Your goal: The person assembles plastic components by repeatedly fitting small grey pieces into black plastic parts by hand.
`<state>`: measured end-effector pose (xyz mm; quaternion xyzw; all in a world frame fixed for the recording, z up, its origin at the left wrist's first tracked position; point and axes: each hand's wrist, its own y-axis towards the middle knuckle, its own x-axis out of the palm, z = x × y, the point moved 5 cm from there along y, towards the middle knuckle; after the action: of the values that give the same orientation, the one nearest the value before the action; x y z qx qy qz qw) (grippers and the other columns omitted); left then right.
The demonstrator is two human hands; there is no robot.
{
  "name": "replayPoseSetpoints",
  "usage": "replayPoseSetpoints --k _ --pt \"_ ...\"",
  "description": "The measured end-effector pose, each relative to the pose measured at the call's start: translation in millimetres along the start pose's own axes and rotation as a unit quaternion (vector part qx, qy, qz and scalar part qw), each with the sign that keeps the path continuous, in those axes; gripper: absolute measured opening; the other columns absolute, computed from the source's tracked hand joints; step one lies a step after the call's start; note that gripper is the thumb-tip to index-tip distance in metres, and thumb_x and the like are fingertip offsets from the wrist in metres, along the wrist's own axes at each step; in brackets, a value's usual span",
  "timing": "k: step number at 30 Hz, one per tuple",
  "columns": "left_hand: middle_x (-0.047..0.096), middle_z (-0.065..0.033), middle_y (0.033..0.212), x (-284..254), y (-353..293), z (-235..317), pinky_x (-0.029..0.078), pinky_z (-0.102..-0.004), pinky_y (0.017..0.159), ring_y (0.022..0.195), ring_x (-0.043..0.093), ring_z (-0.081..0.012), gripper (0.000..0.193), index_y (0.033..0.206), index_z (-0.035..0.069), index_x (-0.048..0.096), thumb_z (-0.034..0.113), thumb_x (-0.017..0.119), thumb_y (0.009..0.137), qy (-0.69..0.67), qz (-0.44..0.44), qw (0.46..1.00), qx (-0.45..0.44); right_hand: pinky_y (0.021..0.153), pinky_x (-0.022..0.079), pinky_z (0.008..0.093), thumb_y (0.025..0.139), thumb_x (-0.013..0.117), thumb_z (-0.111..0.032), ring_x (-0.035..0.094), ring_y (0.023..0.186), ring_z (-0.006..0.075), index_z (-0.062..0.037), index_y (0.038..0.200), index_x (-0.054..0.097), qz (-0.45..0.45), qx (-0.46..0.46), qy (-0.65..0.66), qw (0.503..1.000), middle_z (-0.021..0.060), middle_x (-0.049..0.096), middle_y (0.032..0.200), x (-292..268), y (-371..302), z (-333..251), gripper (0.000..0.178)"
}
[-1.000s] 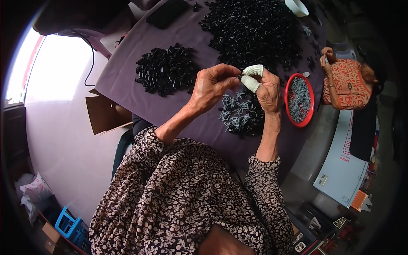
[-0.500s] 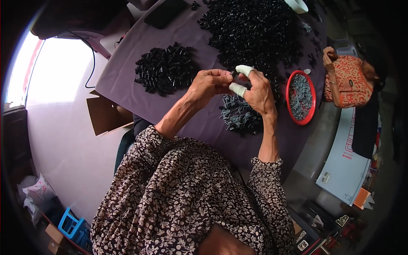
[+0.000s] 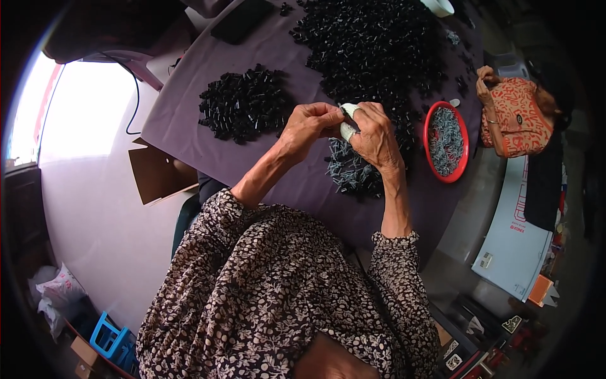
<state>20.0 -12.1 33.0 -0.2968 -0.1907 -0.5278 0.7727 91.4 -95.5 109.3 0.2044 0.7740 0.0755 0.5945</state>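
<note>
My left hand [image 3: 308,129] is closed, thumb and fingertips pinching a small black plastic piece [image 3: 344,112], mostly hidden by the fingers. Against it press the closed fingertips of my right hand [image 3: 377,138], whose thumb and forefinger wear white finger wraps [image 3: 348,131]. Whatever the right fingers grip is too small to make out. Just below the hands lies a pile of thin grey screws [image 3: 348,169] mixed with black pieces. To the left is a heap of black pieces [image 3: 243,104]; a far larger heap [image 3: 372,47] spreads beyond my hands.
A red bowl [image 3: 465,148] of grey screws stands at the right on the purple-covered table [image 3: 303,183]. A white bowl [image 3: 440,7] and a dark tray [image 3: 243,20] lie at the far side. Another person in orange [image 3: 517,117] sits right. An open cardboard box [image 3: 154,170] is left.
My right hand has moved slightly left and closed in on the left hand; its wrapped fingers are now nearer the left fingertips. The left hand has hardly moved.
</note>
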Motion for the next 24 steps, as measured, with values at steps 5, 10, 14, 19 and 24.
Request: replayPoseSetpoints --k 5,10,14,19,24 --pt "0.062 -0.0080 0.083 -5 3 -7 0.051 -0.0274 0.073 0.074 0.061 -0.0149 0.020 0.090 -0.004 0.060 0.016 0.059 0.084 0.060 0.016 0.998 -0.004 0.078 0.045 0.0393 0.064 0.056 0.003 0.053 0.088 0.0348 0.0025 0.093 0.057 -0.058 0.073 0.049 0.994 0.0162 0.059 0.091 25 -15 14 0.029" --pt "0.061 -0.0112 0.087 -32 -2 -32 0.052 -0.0271 0.068 0.073 0.061 -0.0155 0.022 0.093 -0.007 0.058 0.012 0.058 0.082 0.139 0.041 0.986 -0.079 0.057 0.047 0.0287 0.074 0.066 -0.010 0.061 0.066 0.0203 0.0014 0.095 0.060 -0.091 0.190 0.133 0.969 0.0146 0.062 0.081 35 -29 32 0.024" --pt "0.062 -0.0110 0.082 -31 -9 -24 0.052 -0.0262 0.064 0.071 0.061 -0.0151 0.021 0.092 -0.007 0.059 0.011 0.058 0.081 0.192 0.047 0.977 -0.079 0.057 0.047 0.0291 0.074 0.064 -0.007 0.060 0.063 0.0195 0.0011 0.090 0.062 -0.026 0.193 0.155 0.969 0.0144 0.063 0.078 32 -30 49 0.018" --pt "0.062 -0.0100 0.066 -35 4 18 0.048 -0.0248 0.056 0.058 0.060 -0.0135 0.022 0.090 -0.005 0.062 0.011 0.056 0.078 0.433 0.118 0.881 0.150 0.057 0.046 0.0295 0.074 0.061 -0.005 0.062 0.065 0.0213 0.0004 0.086 0.062 0.001 0.210 0.148 0.966 0.0135 0.064 0.076 40 -18 66 0.013" --pt "0.062 -0.0102 0.066 -32 17 27 0.048 -0.0273 0.056 0.058 0.060 -0.0147 0.023 0.090 -0.002 0.063 0.015 0.057 0.077 0.456 0.119 0.865 0.170 0.062 0.047 0.0350 0.075 0.059 -0.007 0.060 0.072 0.0321 -0.0003 0.088 0.061 0.057 0.170 0.050 0.982 0.0156 0.062 0.083 52 12 82 0.015"
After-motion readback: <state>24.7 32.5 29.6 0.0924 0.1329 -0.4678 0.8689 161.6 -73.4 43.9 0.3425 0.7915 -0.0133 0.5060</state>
